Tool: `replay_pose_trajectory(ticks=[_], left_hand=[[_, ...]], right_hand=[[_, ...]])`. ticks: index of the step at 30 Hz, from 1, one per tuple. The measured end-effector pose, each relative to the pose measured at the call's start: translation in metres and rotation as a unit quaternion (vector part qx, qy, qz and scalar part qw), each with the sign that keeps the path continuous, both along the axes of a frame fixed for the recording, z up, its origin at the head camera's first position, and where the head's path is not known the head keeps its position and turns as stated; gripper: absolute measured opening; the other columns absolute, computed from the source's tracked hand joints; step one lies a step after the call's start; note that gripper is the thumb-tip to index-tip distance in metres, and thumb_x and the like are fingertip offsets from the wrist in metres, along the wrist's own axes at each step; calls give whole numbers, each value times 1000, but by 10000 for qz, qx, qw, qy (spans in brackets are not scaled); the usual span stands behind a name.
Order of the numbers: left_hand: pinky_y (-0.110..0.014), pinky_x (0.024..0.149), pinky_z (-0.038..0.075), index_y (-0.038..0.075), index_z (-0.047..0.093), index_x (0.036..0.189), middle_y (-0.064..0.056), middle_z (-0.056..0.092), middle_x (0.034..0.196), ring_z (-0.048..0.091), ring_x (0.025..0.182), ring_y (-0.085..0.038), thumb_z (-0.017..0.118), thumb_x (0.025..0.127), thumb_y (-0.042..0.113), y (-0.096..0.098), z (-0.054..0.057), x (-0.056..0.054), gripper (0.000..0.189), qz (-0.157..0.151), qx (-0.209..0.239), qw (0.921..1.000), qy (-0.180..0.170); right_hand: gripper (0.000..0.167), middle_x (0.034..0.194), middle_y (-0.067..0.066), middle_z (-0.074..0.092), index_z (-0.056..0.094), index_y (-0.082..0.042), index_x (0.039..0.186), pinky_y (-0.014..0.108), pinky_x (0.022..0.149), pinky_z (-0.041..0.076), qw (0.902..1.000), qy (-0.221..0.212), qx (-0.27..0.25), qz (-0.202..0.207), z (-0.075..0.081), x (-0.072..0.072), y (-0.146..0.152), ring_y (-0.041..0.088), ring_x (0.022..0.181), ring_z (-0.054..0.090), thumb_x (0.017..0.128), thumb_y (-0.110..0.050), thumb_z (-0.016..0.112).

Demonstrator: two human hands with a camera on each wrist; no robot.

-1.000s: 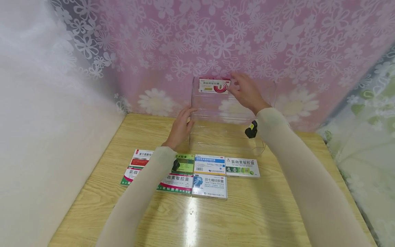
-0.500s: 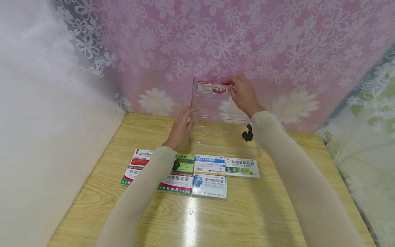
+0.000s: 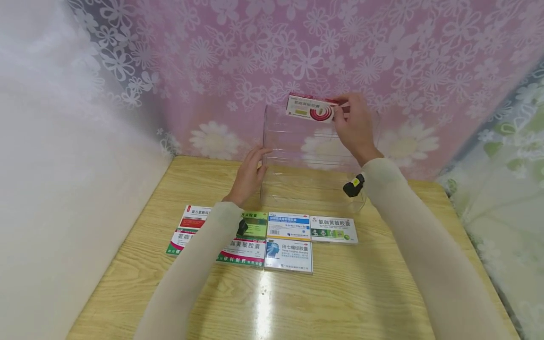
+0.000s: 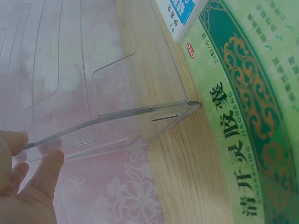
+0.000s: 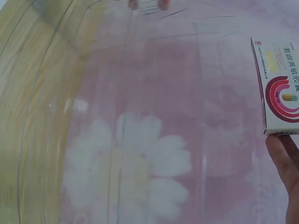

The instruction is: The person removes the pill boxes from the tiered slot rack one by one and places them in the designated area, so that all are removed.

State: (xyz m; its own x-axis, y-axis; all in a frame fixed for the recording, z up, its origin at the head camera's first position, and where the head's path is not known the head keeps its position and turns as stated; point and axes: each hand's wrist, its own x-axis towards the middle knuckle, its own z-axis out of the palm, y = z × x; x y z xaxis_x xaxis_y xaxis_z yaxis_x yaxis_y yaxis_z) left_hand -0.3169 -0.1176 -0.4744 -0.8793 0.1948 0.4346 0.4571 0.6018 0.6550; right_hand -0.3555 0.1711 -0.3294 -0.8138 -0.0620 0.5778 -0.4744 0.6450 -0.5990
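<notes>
My right hand (image 3: 356, 123) pinches the right end of a white and red medicine box (image 3: 311, 107), fingers behind and thumb in front. Slightly tilted, the box is held at the top tier of a clear acrylic display rack (image 3: 314, 163). In the right wrist view, the medicine box (image 5: 281, 88) shows its red arc print, with fingers at its lower end. My left hand (image 3: 250, 174) grips the rack's left side panel. Fingers and thumb (image 4: 35, 182) sit on either side of the panel's edge in the left wrist view.
In front of the rack, several medicine boxes lie flat in two rows: a blue and white box (image 3: 289, 225), a white and green box (image 3: 334, 230), a face-print box (image 3: 288, 256) and a green box (image 3: 257, 224). My left sleeve covers part of them. A floral pink curtain (image 3: 238, 56) hangs behind.
The medicine box first tipped back lower on the top tier, then rose and moved right with my right hand. My left hand has stayed on the rack's side.
</notes>
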Motion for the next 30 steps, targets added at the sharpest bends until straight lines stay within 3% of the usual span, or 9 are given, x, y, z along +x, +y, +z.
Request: replay_pose_trajectory(ticks=[3, 6, 12, 19, 26, 30], left_hand=[[-42, 115, 56, 16, 53, 158, -13, 36, 175, 49, 154, -33, 60, 112, 5, 1, 1, 1, 48, -45, 52, 10000, -30], [-40, 116, 56, 18, 52, 159, -11, 35, 176, 50, 154, -32, 59, 112, 5, 1, 1, 1, 49, -71, 111, 9999, -104], [-40, 116, 56, 17, 52, 159, -13, 33, 177, 51, 152, -32, 59, 112, 6, 1, 0, 2, 48, -64, 158, 9997, -161], [-41, 117, 55, 20, 51, 160, -13, 32, 177, 51, 152, -32, 57, 114, 12, 0, -3, 3, 47, -61, 149, 9996, -246], [-41, 116, 56, 20, 52, 160, -12, 32, 177, 51, 152, -33, 58, 113, 10, 1, -1, 2, 48, -36, 150, 9995, -280], [-41, 116, 56, 19, 52, 159, -12, 32, 177, 48, 155, -34, 58, 113, 9, 1, 2, 2, 48, 5, 115, 9995, -287]], right_hand=[[33, 135, 15, 61, 61, -3, 141, 17, 89, 59, 9998, -58, -203, -59, 6, 15, 18, 19, 108, 66, 114, -18, 52], [35, 136, 13, 62, 60, -5, 144, 11, 87, 59, 9992, -347, -209, -36, 9, 32, 36, 13, 105, 65, 115, -23, 52], [41, 139, 15, 63, 61, -4, 146, 10, 82, 60, 9937, -1112, -69, 152, -7, 69, 75, 4, 101, 66, 115, -30, 53], [43, 141, 21, 62, 57, -2, 152, 18, 80, 64, 9691, -2325, -176, 801, -53, 122, 117, -6, 94, 72, 117, -27, 53], [42, 144, 32, 60, 55, 7, 149, 32, 83, 68, 9387, -3219, -353, 1180, -104, 170, 137, -3, 100, 73, 117, -20, 53], [42, 143, 33, 61, 58, 8, 147, 40, 82, 69, 9198, -3721, -401, 1175, -132, 189, 139, 7, 101, 76, 116, -20, 56]])
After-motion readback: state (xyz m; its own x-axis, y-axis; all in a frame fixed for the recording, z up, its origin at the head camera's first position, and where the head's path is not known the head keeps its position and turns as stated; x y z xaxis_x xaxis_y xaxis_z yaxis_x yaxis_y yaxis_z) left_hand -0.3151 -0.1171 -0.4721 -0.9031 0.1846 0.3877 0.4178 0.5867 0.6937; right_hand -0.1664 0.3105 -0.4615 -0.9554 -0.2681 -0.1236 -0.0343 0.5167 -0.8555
